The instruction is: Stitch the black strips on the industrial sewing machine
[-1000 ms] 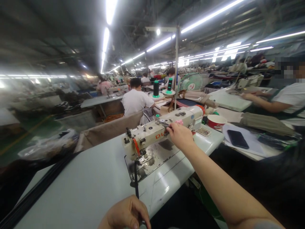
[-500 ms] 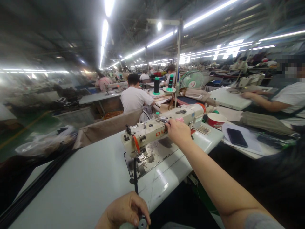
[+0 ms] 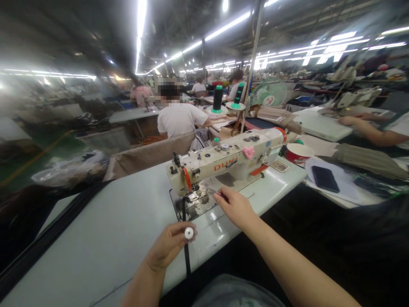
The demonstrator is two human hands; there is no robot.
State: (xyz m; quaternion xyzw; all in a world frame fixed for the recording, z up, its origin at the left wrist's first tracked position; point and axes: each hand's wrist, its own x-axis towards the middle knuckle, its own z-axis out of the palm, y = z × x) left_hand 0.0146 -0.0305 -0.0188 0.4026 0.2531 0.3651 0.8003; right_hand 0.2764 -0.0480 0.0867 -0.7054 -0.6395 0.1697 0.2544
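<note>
My left hand [image 3: 169, 245] pinches a small round bobbin [image 3: 188, 233] with a centre hole, its flat face towards me, above the front of the table. My right hand [image 3: 235, 207] is closed in front of the sewing machine [image 3: 207, 168]; a thin pale metal tool [image 3: 211, 191] pokes out from its fingertips towards the needle area. Its exact kind is too blurred to tell. A narrow black strip [image 3: 187, 261] runs from under the presser foot down over the table edge, passing behind the left hand. On top of the machine sits another metal bobbin [image 3: 225, 146].
Black strips [image 3: 57, 232] lie along the table's left side. Two dark thread cones [image 3: 217, 100] stand behind the machine. To the right are a red-and-white bowl [image 3: 298, 153] and a phone [image 3: 325, 178] on paper. Co-workers sit ahead and at the right.
My right hand has come down from the top of the machine to the front of its bed, bringing the metal tool. My left hand has risen with the bobbin. The view has shifted slightly.
</note>
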